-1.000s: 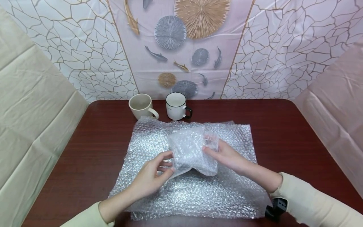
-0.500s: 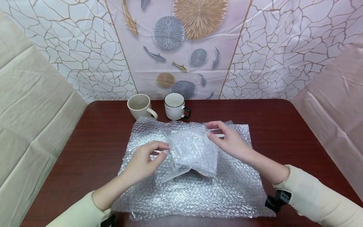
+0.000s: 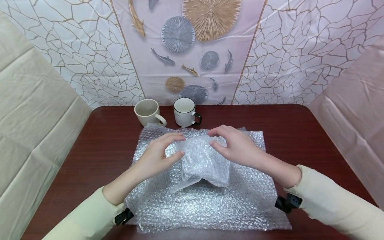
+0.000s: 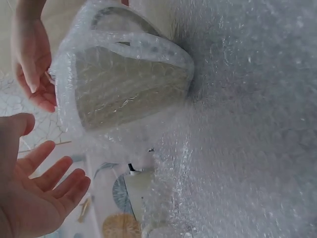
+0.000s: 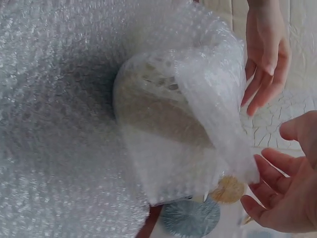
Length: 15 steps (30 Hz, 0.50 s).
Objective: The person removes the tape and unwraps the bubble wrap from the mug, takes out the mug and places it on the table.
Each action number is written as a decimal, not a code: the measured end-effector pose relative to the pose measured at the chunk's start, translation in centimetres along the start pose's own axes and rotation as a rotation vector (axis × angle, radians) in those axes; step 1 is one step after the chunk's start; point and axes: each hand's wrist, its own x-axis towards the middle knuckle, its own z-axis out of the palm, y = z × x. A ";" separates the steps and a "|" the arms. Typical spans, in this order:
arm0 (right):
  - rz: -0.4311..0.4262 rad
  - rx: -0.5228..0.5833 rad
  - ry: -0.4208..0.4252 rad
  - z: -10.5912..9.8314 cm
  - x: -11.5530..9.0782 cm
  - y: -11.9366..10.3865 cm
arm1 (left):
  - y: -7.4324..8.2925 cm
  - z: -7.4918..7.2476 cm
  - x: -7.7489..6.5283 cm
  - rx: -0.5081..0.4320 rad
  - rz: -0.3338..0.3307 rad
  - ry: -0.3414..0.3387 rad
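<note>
A beige mug (image 4: 131,87) wrapped in bubble wrap (image 3: 207,163) stands on spread bubble wrap sheets (image 3: 210,211); its handle shows through the film in the left wrist view. My left hand (image 3: 157,155) hovers at its upper left, fingers loosely bent and thumb apart. Over its upper right is my right hand (image 3: 237,146), with thumb and fingers spread. Neither hand grips anything. The right wrist view shows a loose flap (image 5: 233,144) of wrap beside my right fingertips; whether they touch it, I cannot tell.
Behind the sheets stand a beige mug (image 3: 147,112) and a white mug (image 3: 184,113) with black rim and handle. All rest on a dark red table (image 3: 276,116). Patterned cloth (image 3: 192,43) hangs behind, with plain cloth at both sides.
Both hands have let go of the wrapped mug. They have risen and moved toward its far end, closer together. The bundle has stayed about where it was.
</note>
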 end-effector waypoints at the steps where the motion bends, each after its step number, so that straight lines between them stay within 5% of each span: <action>1: -0.019 -0.022 -0.012 0.1 0.1 -0.2 | -0.1 0.2 0.2 0.005 0.003 -0.017; 8: -0.139 -0.150 -0.053 0.8 0.5 -0.9 | -0.4 1.0 1.5 0.030 -0.002 -0.126; 15: -0.136 -0.193 -0.079 1.4 0.8 -1.1 | -0.7 1.6 1.7 0.007 -0.053 -0.192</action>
